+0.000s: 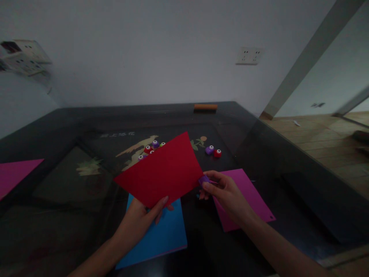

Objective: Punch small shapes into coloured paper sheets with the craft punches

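A sheet of red paper is held up at a tilt over the table. My left hand grips its lower edge, thumb on top and fingers beneath. At the sheet's right corner, my right hand pinches a small purple hole punch; whether the corner sits inside its slot is hard to tell. Below the red sheet lies a stack of blue paper, partly covered by my left hand. Pink paper lies under my right hand and forearm, with a small dark hole-like mark near its lower right corner.
Several small purple, red and green eye-topped pieces lie behind the red sheet. A purple one and a red one sit farther right. An orange-brown stick rests at the table's back edge. More pink paper is at left.
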